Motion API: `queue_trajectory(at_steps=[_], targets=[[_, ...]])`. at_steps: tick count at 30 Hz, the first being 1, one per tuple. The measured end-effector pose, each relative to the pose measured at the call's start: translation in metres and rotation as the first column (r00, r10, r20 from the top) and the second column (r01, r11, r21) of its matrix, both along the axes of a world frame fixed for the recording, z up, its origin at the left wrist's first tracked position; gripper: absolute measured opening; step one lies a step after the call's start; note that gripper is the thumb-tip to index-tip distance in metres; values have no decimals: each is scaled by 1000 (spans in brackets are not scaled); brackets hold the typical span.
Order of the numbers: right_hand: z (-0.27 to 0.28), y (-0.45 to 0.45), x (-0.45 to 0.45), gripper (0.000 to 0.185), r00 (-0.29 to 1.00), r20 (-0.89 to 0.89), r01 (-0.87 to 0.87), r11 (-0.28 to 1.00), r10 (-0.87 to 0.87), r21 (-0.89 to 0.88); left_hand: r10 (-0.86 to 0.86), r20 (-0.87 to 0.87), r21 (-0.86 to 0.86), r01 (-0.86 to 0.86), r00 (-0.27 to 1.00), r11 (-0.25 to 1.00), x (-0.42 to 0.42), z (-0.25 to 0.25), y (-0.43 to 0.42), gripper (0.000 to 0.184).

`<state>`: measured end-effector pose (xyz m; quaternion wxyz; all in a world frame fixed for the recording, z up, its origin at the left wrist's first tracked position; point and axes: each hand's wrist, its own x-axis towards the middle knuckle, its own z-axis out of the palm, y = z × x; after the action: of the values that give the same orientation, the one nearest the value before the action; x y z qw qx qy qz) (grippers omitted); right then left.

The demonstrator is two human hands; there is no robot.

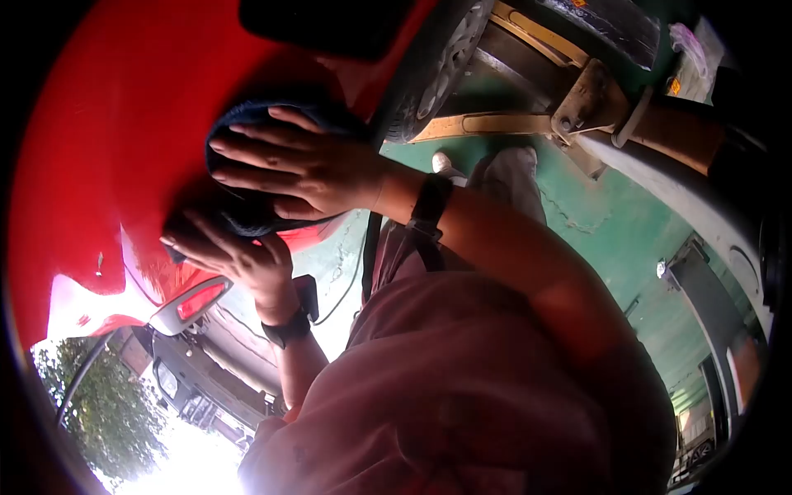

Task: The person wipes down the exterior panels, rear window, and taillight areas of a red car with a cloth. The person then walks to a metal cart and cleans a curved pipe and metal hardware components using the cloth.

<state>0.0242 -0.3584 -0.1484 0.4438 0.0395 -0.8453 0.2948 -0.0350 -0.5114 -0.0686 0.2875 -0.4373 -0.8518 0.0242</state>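
A dark blue cloth [247,111] lies bunched against the glossy red car body [99,157]. My right hand [301,169] rests on it from above, its fingers stretched out and apart, with a dark watch at the wrist. Lower down, my left hand [247,260] lies with extended fingers against a dark fold at the cloth's lower edge; a dark band circles that wrist. Both palms face the car, so what lies directly beneath them is hidden.
A side mirror [194,307] sticks out just below my left hand. Above are a car wheel [445,74] and tan lift arms [503,124] over the green floor [577,198]. Another vehicle [194,384] and a tree [99,404] appear at lower left.
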Motion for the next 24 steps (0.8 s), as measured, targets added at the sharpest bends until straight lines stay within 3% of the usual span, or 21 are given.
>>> queue_trajectory(at_steps=[1,3,4,6,8,9,12,15,18,21,24], targets=[[13,21,-5,82,995,-34,92,993,-94,-69,-133,-19,69,134,991,988,-4,16,14,70],[44,58,-14,82,959,-84,248,943,-272,-222,-220,-148,133,239,964,962,-26,44,29,69],[53,61,-24,82,930,-101,313,907,-353,-281,-227,-171,201,259,959,945,-36,57,37,79],[67,66,-50,81,846,-140,430,813,-515,-392,-148,-211,185,188,966,965,-32,61,53,75],[68,38,-41,65,906,-239,292,924,-350,-247,-104,-285,139,148,953,979,-21,51,68,68],[56,26,-44,61,926,-300,182,967,-229,-176,-195,-275,142,240,941,960,-25,34,65,64],[12,31,-15,56,972,-192,106,982,-135,-153,-254,-117,84,265,960,961,-11,-4,50,53],[-3,54,14,57,949,41,294,833,-312,-470,-228,-109,-29,226,968,974,0,-16,54,51],[-24,37,15,58,892,60,394,708,-447,-586,-212,-107,-45,208,971,977,8,-19,69,53],[-70,-9,24,62,933,8,320,820,-360,-475,-266,-83,-139,253,960,957,16,-30,70,57],[-110,-8,32,64,938,129,333,735,-321,-591,-309,-22,-246,295,951,923,19,-36,63,58]])
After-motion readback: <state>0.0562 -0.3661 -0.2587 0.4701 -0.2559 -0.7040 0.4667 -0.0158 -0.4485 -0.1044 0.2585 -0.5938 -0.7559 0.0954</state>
